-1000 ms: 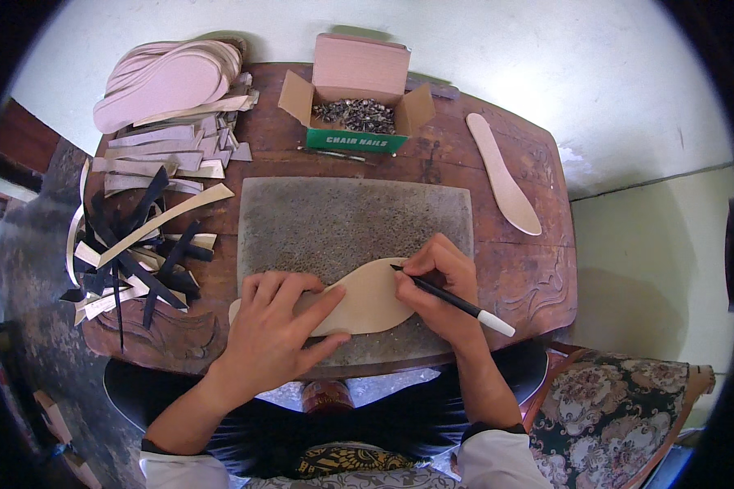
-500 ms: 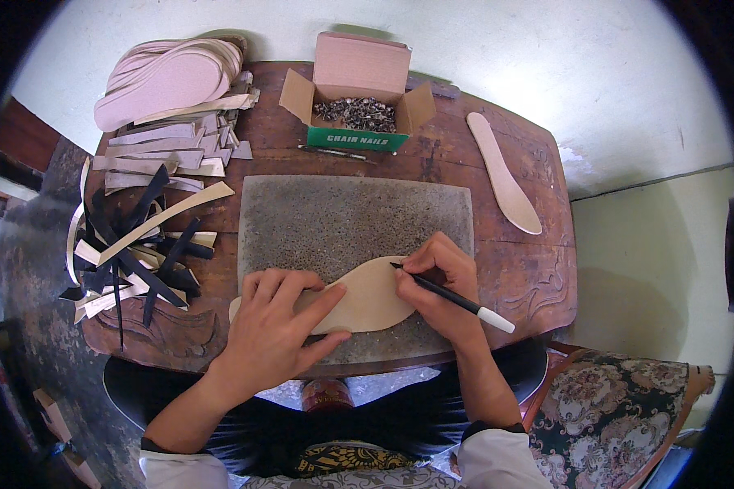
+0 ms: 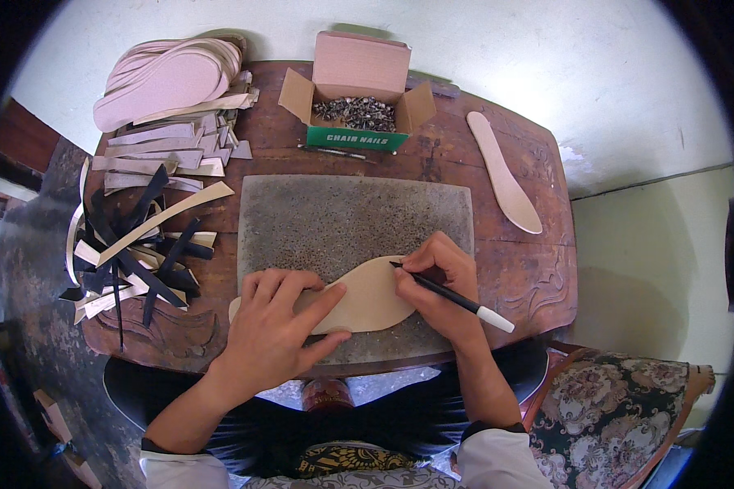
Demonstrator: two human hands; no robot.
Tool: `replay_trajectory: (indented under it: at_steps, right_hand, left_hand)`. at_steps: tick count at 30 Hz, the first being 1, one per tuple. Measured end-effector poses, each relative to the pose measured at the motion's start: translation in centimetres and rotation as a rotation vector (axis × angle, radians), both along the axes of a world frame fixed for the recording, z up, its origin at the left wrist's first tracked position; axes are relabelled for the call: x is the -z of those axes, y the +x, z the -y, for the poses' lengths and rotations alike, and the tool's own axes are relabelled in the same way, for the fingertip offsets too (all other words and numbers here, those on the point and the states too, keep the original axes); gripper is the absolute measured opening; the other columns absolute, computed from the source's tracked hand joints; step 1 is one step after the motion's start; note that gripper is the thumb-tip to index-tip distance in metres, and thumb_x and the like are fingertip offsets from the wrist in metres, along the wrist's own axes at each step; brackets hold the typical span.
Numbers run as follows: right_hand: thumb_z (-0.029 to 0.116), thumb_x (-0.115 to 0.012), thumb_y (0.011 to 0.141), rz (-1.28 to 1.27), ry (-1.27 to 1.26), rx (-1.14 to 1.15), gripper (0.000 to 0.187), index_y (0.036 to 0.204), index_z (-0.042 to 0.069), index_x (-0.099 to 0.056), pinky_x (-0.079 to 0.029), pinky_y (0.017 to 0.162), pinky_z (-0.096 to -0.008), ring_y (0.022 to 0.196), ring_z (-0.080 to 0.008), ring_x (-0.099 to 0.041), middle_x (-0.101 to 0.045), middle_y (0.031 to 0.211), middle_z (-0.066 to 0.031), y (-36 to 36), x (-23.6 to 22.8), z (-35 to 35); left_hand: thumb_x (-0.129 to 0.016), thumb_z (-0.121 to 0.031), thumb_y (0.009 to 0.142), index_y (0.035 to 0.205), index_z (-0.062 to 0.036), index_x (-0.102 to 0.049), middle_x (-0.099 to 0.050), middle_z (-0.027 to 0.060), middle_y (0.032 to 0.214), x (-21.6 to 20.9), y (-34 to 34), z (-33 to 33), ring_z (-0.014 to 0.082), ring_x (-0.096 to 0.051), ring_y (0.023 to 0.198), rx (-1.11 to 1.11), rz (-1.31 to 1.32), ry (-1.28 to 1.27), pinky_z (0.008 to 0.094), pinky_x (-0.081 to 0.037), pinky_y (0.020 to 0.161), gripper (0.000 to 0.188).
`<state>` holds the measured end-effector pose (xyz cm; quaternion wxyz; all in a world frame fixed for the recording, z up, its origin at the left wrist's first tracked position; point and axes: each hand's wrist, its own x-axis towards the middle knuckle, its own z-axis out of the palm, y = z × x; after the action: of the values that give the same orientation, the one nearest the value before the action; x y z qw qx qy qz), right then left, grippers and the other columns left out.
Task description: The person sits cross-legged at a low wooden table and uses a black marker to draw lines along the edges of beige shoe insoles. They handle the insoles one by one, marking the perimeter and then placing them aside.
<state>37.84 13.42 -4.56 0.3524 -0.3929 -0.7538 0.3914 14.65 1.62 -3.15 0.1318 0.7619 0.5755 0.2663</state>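
A beige insole (image 3: 372,295) lies crosswise on the near part of a grey speckled slab (image 3: 355,216). My left hand (image 3: 277,318) rests on its narrow middle with the fingers spread, covering part of it. In my right hand (image 3: 440,281) is a black marker (image 3: 444,293) with a white end, gripped like a pen. The marker's tip touches or hovers just over the wide end of the insole, near its far edge; I cannot tell which. My right fingertips rest at that same end.
The slab sits on a carved wooden table (image 3: 522,269). At the far left are stacked pink insoles (image 3: 167,81), pale strips (image 3: 159,151) and black-and-cream straps (image 3: 139,253). Behind the slab stands an open green box (image 3: 356,137) of nails. Another insole (image 3: 501,171) lies at the right.
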Motion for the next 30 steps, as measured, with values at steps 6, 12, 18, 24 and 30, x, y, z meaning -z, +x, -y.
replay_trajectory:
  at_steps: [6, 12, 18, 24, 30]
  right_hand:
    - [-0.001, -0.077, 0.077, -0.007, -0.026, 0.009, 0.016, 0.081, -0.001, -0.062, -0.047, 0.059, -0.0258, 0.067, -0.0118, -0.06, -0.059, 0.081, -0.0071, -0.2, -0.21, 0.14]
    - [-0.001, -0.077, 0.076, -0.001, -0.02, 0.006, 0.015, 0.081, -0.001, -0.063, -0.048, 0.059, -0.026, 0.068, -0.0123, -0.061, -0.06, 0.081, -0.0073, -0.17, -0.19, 0.12]
    - [-0.001, -0.076, 0.076, 0.013, 0.001, -0.007, 0.015, 0.081, -0.001, -0.063, -0.048, 0.059, -0.0262, 0.069, -0.0129, -0.062, -0.061, 0.082, -0.0076, -0.03, -0.11, 0.01]
    - [-0.001, -0.077, 0.076, -0.002, -0.03, 0.017, 0.015, 0.08, -0.001, -0.063, -0.048, 0.06, -0.0263, 0.069, -0.0133, -0.062, -0.061, 0.081, -0.0081, -0.21, -0.29, 0.17]
    - [0.0, -0.077, 0.076, -0.015, -0.002, 0.0, 0.015, 0.08, -0.001, -0.063, -0.047, 0.059, -0.0264, 0.067, -0.0129, -0.061, -0.06, 0.08, -0.0073, -0.11, 0.0, 0.01]
  left_hand:
    - [-0.087, -0.036, 0.076, 0.123, -0.0122, -0.074, -0.062, 0.007, 0.114, 0.03, 0.0, -0.01, 0.0288, -0.057, 0.108, 0.001, 0.002, 0.002, 0.0453, -0.042, 0.094, 0.055]
    - [-0.087, -0.036, 0.076, 0.123, -0.0123, -0.074, -0.062, 0.0065, 0.115, -0.06, -0.04, 0.01, 0.0283, -0.057, 0.108, 0.002, 0.0, -0.003, 0.0454, -0.042, 0.094, 0.055]
    - [-0.087, -0.036, 0.075, 0.123, -0.0124, -0.074, -0.062, 0.0068, 0.115, -0.06, -0.02, 0.0, 0.0285, -0.057, 0.108, 0.003, -0.003, -0.001, 0.0457, -0.042, 0.094, 0.055]
    - [-0.088, -0.036, 0.074, 0.124, -0.0121, -0.074, -0.062, 0.0071, 0.115, 0.02, -0.02, -0.01, 0.0291, -0.057, 0.107, 0.004, 0.002, 0.006, 0.0455, -0.042, 0.094, 0.056]
    - [-0.088, -0.035, 0.074, 0.124, -0.0121, -0.073, -0.062, 0.0072, 0.115, 0.03, -0.04, -0.06, 0.0292, -0.057, 0.107, 0.007, 0.007, 0.006, 0.0453, -0.042, 0.093, 0.057]
